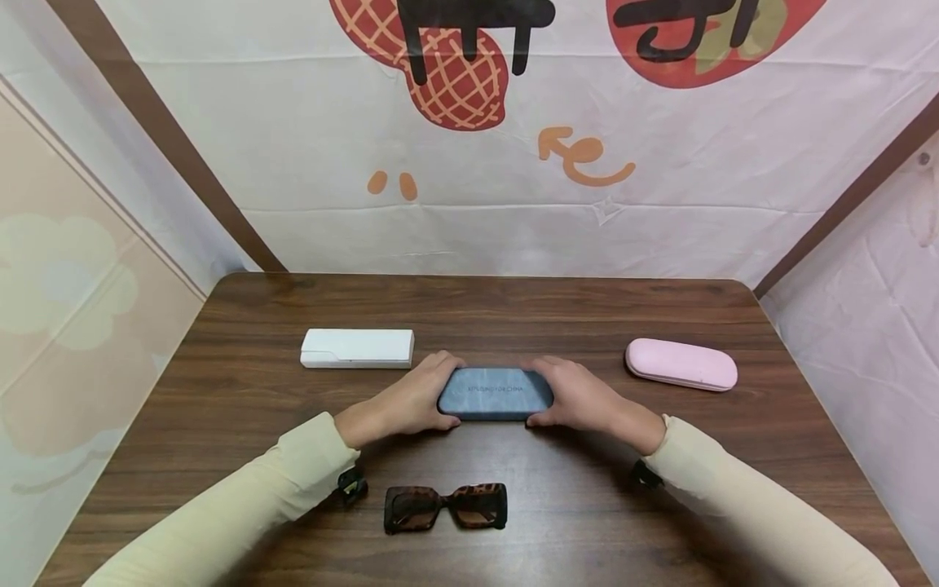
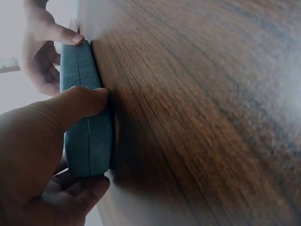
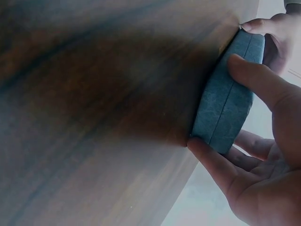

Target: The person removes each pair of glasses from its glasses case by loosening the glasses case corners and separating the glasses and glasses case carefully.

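Note:
A blue-grey glasses case [image 1: 495,395] with printed lettering on its lid lies on the table in the head view, its lid down. My left hand [image 1: 421,397] grips its left end, thumb on the near side and fingers round the far side. At the opposite end my right hand [image 1: 579,397] holds it the same way. Both wrist views show the seam of the case [image 2: 87,136] running along its near side, with a thumb across it. Nearer to me, a pair of tortoiseshell sunglasses [image 1: 446,507] lies folded between my forearms.
A white oblong case [image 1: 357,349] lies behind my left hand. Off to the right is a pink glasses case [image 1: 681,364]. The brown wooden table [image 1: 513,314] ends at a white printed cloth [image 1: 293,163] at the back.

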A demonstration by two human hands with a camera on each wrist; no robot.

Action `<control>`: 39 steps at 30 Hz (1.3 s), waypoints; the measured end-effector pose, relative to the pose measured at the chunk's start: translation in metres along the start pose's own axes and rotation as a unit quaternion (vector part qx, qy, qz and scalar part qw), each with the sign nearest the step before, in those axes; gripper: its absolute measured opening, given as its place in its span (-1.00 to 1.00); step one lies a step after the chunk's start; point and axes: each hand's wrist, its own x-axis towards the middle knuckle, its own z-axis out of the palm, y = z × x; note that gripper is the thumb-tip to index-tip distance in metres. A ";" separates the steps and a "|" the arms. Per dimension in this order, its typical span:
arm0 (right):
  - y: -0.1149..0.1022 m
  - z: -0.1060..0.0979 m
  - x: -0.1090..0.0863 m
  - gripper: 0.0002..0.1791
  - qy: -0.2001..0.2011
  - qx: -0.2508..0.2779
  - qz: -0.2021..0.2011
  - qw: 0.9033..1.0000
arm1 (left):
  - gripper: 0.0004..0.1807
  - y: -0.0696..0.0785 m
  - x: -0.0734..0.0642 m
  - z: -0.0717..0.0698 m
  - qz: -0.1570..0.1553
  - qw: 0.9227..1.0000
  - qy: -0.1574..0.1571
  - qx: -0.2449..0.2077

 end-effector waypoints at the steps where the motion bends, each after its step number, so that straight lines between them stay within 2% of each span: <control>1: 0.000 -0.001 0.001 -0.13 0.000 0.000 -0.003 1.000 | -0.16 0.000 0.001 0.000 -0.002 1.000 -0.002 -0.002; 12: -0.001 -0.007 0.009 -0.13 -0.024 -0.001 0.009 1.000 | -0.18 -0.002 0.001 0.000 -0.012 1.000 -0.011 -0.021; 22: 0.001 -0.024 0.022 -0.21 -0.097 0.024 0.034 0.994 | -0.17 -0.003 0.003 0.000 -0.013 0.999 -0.014 -0.037; 29: 0.008 -0.039 0.035 -0.27 -0.161 0.065 0.017 0.985 | -0.16 -0.006 0.004 0.001 -0.014 0.999 -0.010 -0.049; 39: 0.017 -0.054 0.051 -0.26 -0.235 0.112 0.035 0.965 | -0.10 -0.008 0.003 0.000 -0.030 0.996 -0.018 -0.081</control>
